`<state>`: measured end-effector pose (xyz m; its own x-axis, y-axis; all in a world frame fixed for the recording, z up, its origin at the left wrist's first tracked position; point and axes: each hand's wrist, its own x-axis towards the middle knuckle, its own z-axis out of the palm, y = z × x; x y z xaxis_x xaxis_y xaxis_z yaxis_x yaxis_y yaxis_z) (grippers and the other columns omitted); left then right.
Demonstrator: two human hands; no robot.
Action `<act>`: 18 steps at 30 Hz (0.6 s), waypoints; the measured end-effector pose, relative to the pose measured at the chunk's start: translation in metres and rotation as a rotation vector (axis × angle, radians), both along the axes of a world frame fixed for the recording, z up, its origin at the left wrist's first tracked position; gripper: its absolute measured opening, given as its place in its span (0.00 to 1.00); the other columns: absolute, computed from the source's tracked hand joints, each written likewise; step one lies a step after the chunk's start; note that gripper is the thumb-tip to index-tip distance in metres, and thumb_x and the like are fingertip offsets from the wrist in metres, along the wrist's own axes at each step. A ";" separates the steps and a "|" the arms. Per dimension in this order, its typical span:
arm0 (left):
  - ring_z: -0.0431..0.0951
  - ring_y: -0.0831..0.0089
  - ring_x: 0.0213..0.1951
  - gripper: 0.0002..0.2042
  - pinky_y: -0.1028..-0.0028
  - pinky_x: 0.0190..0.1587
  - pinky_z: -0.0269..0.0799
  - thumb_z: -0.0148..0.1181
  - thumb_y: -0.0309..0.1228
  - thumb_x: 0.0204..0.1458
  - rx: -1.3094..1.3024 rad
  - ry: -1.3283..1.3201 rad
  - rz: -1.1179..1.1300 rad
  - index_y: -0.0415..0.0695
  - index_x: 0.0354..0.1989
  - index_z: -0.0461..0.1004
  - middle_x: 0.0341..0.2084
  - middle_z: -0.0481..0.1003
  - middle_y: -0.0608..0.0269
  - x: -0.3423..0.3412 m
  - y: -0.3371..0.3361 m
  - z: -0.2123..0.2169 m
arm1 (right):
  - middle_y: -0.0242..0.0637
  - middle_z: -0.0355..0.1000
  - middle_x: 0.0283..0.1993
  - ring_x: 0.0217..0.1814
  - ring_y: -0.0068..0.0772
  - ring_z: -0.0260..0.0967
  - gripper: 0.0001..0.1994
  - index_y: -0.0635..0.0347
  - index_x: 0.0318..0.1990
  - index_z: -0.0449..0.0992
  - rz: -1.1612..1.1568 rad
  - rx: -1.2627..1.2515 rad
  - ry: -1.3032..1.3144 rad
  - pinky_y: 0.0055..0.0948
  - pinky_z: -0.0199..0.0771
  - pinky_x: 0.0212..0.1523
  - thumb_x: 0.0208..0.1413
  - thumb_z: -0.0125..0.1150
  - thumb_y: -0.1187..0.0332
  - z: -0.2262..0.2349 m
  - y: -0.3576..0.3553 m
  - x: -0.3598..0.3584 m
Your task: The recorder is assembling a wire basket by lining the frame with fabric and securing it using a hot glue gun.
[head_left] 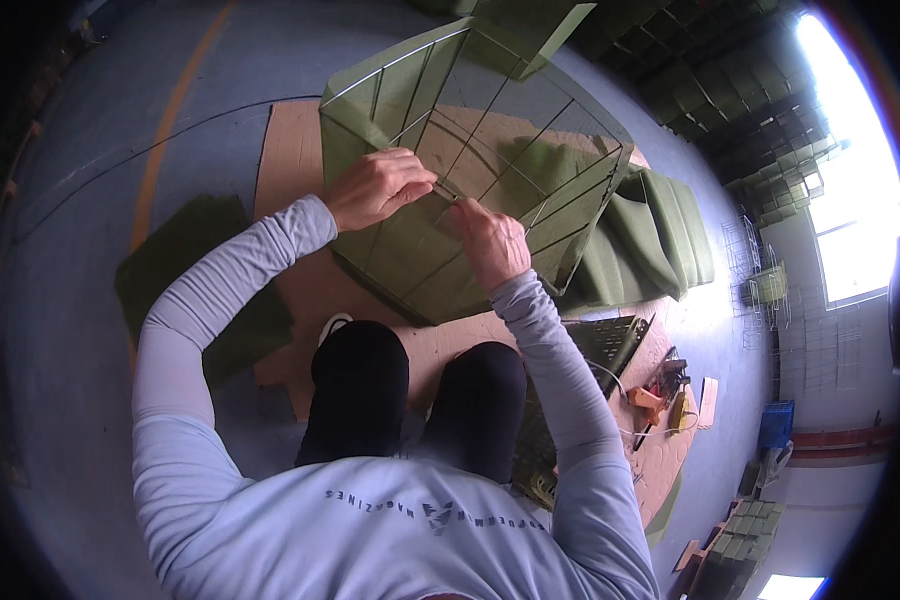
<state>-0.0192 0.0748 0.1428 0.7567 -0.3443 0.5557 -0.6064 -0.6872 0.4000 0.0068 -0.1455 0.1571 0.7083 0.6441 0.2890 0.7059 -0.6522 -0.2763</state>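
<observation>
In front of my knees stands a large many-sided wire frame [395, 62] with green mesh [355, 90] over its sides. My left hand [380, 188] reaches over it from the left, fingers closed in a pinch. Close by on the right, my right hand [492, 240] is closed too, thumb and finger pressed together. Between the two fingertips runs a short, thin piece that looks like wire or a mesh edge; its kind is too small to tell. Both hands are over the middle of the frame, nearly meeting.
Cardboard sheets [288, 165] cover the floor beneath. Folded green fabric [660, 235] lies at the right, and a dark green piece [185, 260] at the left. A black crate [615, 342] and an orange glue gun [647, 402] with a cord sit by my right arm. Stacked green goods [715, 90] stand behind.
</observation>
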 end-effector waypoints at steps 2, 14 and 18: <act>0.76 0.55 0.41 0.15 0.63 0.45 0.70 0.49 0.38 0.59 0.040 0.072 0.007 0.39 0.39 0.76 0.34 0.76 0.51 0.004 -0.003 0.004 | 0.52 0.71 0.27 0.32 0.55 0.70 0.08 0.59 0.35 0.72 -0.024 -0.037 0.030 0.46 0.69 0.32 0.58 0.52 0.64 0.001 0.001 0.001; 0.73 0.59 0.37 0.26 0.67 0.43 0.67 0.37 0.48 0.63 0.028 0.246 -0.042 0.35 0.37 0.74 0.29 0.73 0.53 0.013 0.038 0.013 | 0.42 0.73 0.33 0.34 0.47 0.71 0.10 0.62 0.34 0.76 0.034 0.151 -0.099 0.37 0.70 0.33 0.54 0.58 0.64 0.017 -0.031 -0.006; 0.71 0.58 0.34 0.25 0.66 0.41 0.66 0.38 0.47 0.63 0.062 0.204 -0.031 0.35 0.30 0.72 0.25 0.70 0.52 0.017 0.031 0.013 | 0.40 0.68 0.26 0.32 0.44 0.70 0.08 0.60 0.28 0.73 0.037 0.103 -0.161 0.38 0.70 0.33 0.50 0.61 0.65 0.003 -0.045 -0.012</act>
<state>-0.0022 0.1058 0.1554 0.8399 -0.3977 0.3692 -0.5384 -0.6965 0.4744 -0.0048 -0.1906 0.1604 0.6243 0.6301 0.4618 0.7691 -0.5994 -0.2220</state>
